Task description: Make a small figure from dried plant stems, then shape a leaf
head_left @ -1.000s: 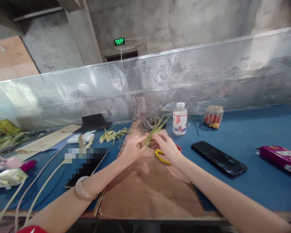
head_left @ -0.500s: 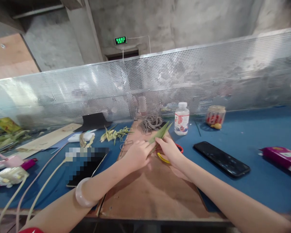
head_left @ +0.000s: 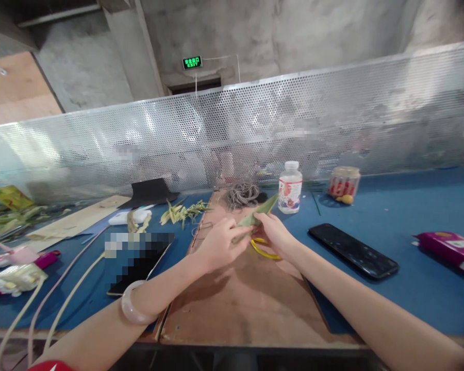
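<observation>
Both of my hands grip one green leaf (head_left: 252, 219), folded and pointed at its far right end, above the brown board. My left hand (head_left: 225, 241) pinches its near left part, thumb and fingers pressed on it. At its right side my right hand (head_left: 272, 233) closes on the leaf, with the tip sticking out beyond the fingers. Beneath my right hand lies a yellow curved handle (head_left: 263, 251), partly hidden by it. A coil of grey cord (head_left: 243, 196) rests just behind the leaf.
Right of the board (head_left: 235, 314) stand a white-capped bottle (head_left: 290, 188) and a jar (head_left: 344, 183); a black phone (head_left: 352, 251) and purple packet (head_left: 450, 252) lie nearer. To the left are leaf scraps (head_left: 183, 214), a dark tablet (head_left: 139, 265) and cables. A perforated metal screen (head_left: 170, 139) closes off the back.
The leaf has turned and folded over, its tip now pointing further right as one point. My left fingers have spread along it, and my right hand has shifted slightly.
</observation>
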A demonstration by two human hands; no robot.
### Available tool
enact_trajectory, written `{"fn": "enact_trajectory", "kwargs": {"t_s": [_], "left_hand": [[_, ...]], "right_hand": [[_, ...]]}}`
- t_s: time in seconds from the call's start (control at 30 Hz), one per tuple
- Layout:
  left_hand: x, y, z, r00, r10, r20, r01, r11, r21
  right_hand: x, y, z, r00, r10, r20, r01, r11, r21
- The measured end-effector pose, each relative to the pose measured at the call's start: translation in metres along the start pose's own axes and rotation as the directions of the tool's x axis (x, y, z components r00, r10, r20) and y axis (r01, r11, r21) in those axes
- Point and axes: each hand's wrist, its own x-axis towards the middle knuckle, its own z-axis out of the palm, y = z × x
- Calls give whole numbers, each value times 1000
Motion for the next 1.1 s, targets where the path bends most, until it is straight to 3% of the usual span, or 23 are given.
{"fn": "enact_trajectory", "kwargs": {"t_s": [0.13,0.2,0.3,0.4,0.63,0.87,0.97,1.1], "left_hand": [[4,-1,-1,975,-187,-121,152,955,-253],[6,-5,0,970,-237,-45,199,892,-406],[7,-11,4,951,-246,189,310,719,-622],[6,-13,7,941,-231,249,340,649,-680],[6,-14,8,922,-271,275,386,643,-662],[4,-13,7,922,-149,358,344,741,-577],[3,-14,8,928,-126,351,318,759,-569],[2,-20,12,944,-118,308,274,798,-536]], "right_hand": [[5,0,-6,999,-24,49,25,1000,-18],[7,1,-8,997,-37,70,40,999,-35],[8,1,-10,994,-63,84,69,995,-73],[8,-2,-11,992,-95,80,105,986,-133],[10,-6,-19,964,-264,-29,242,918,-313],[18,1,-23,942,-331,62,320,822,-471],[21,2,-26,931,-351,96,340,746,-572],[20,0,-31,903,-410,125,362,573,-735]]}}
